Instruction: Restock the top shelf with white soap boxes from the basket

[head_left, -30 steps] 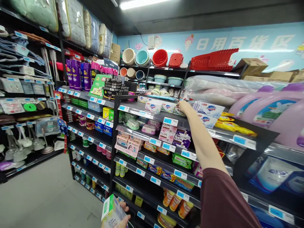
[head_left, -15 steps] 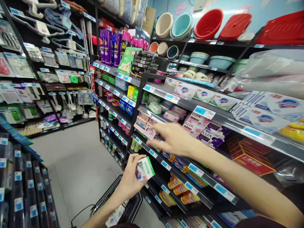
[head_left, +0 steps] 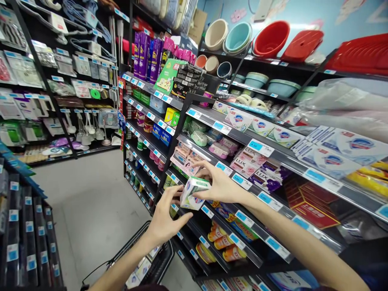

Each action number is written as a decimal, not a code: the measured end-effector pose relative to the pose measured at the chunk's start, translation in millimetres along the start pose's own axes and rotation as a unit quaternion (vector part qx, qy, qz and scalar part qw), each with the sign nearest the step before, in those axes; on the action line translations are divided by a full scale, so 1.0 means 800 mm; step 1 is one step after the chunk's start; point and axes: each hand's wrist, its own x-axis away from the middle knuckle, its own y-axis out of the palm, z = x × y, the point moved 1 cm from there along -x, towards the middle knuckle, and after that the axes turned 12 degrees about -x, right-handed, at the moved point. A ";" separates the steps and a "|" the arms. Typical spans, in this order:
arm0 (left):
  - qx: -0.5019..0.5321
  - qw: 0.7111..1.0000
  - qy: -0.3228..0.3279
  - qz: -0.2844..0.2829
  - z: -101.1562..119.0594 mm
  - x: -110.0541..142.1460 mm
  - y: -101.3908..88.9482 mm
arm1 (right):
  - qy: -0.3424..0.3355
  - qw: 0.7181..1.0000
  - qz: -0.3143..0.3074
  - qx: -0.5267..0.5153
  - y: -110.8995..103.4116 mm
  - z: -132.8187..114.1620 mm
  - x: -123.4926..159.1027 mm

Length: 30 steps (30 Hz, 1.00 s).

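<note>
A small white soap box (head_left: 193,195) with green and blue print is tilted between my two hands. My right hand (head_left: 222,184) grips it from the right, thumb below and fingers along the top. My left hand (head_left: 166,216) is at the box's left side with thumb and fingers spread apart; its fingertips are close to the box edge, and contact is hard to make out. Below my left forearm, a black shopping basket (head_left: 166,255) holds several white boxes (head_left: 142,271). Just behind the held box are pink packages (head_left: 185,158) on a shelf.
Soap shelves rise on the right, with LUX packs (head_left: 247,163) and white soap boxes (head_left: 348,147). Purple spray cans (head_left: 144,56) stand on the shelf beyond. Dark display racks (head_left: 32,234) line the lower left. Grey floor (head_left: 91,198) runs between.
My right hand has come down from near the pink packages and taken hold of the soap box. My left hand has loosened from it, fingers spreading. The view has shifted slightly.
</note>
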 end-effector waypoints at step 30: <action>0.056 0.934 -0.090 -0.340 -0.064 0.098 0.031 | 0.163 0.817 0.340 0.437 -0.359 0.075 -0.041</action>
